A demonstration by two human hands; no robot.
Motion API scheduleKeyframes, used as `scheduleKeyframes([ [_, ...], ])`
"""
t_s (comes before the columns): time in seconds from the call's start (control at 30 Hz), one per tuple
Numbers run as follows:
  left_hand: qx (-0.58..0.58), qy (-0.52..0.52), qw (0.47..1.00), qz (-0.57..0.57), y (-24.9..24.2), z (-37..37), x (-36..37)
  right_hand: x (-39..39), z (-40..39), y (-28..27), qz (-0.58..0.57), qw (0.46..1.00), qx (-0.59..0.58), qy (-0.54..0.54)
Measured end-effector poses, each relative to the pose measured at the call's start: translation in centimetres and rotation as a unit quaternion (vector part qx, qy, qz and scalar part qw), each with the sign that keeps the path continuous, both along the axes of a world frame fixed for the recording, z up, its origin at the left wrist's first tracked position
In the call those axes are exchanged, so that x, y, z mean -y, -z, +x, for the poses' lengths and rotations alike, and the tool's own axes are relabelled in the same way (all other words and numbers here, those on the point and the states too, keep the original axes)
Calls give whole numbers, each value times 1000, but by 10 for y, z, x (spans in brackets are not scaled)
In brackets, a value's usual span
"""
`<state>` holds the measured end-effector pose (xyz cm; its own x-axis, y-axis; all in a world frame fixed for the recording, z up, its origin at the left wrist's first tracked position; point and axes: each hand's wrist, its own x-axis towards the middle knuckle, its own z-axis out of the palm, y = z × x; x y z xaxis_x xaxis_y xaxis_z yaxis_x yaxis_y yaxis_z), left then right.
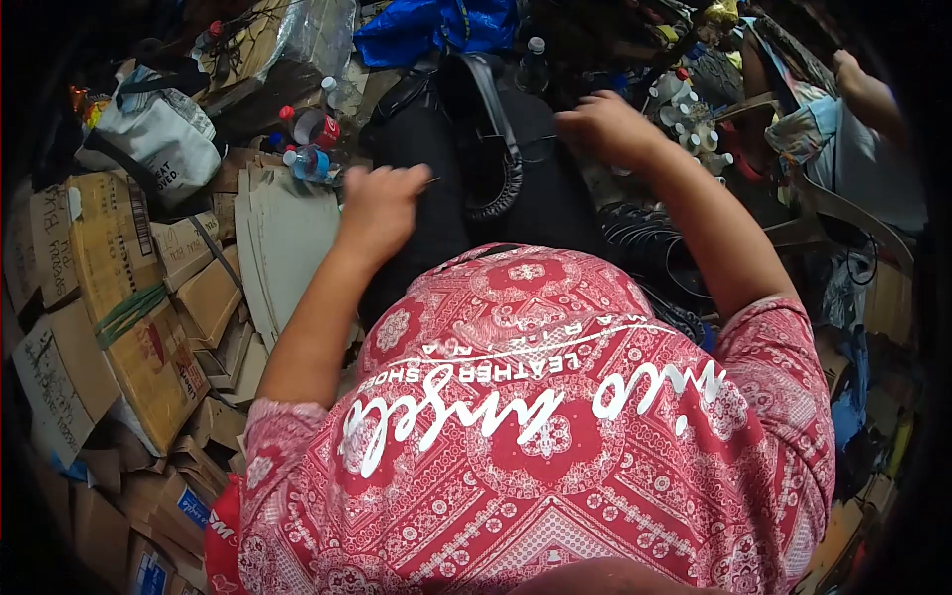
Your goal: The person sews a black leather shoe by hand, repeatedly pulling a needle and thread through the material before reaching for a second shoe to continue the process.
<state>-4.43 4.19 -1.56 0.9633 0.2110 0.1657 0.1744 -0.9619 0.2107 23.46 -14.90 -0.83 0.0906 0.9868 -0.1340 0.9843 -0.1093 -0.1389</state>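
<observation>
A black shoe (pixel 493 149) with a gathered, stitched-looking edge stands between my black-trousered knees. To its left, my left hand (pixel 380 210) is closed in a blurred fist, and a short thin tip sticks out towards the shoe. My right hand (pixel 610 129) is on the shoe's other side, higher up, its fingers pinched together. A faint thin line shows beside those fingers, too fine to name. Neither hand appears to touch the shoe. What each one grips is hidden or too small to make out.
Flattened cardboard (pixel 129 288) piles up at the left, near a white bag (pixel 164 139). Plastic bottles (pixel 309 164) lie beyond my left hand. Small bottles (pixel 684 114) cluster past my right hand. Someone else's limb (pixel 868 94) shows at the far right. A blue bag (pixel 436 30) lies ahead.
</observation>
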Motion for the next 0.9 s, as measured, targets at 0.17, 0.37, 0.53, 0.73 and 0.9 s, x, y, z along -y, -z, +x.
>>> scheduleKeyframes([
  [0.17,127,-168,889,-406,2,-57,-39,52,44,12,56,879,-399,255],
  [0.37,332,30,519,-787,-39,25,-5,-12,-4,-4,357,442,-775,275],
  [0.53,251,-22,568,-783,8,4,-41,10,11,3,332,507,-704,369],
  [0.73,196,-190,729,-628,10,-27,-62,39,25,15,266,777,-436,368],
  [0.9,52,12,869,-492,8,71,-32,-44,-32,10,178,878,-334,293],
])
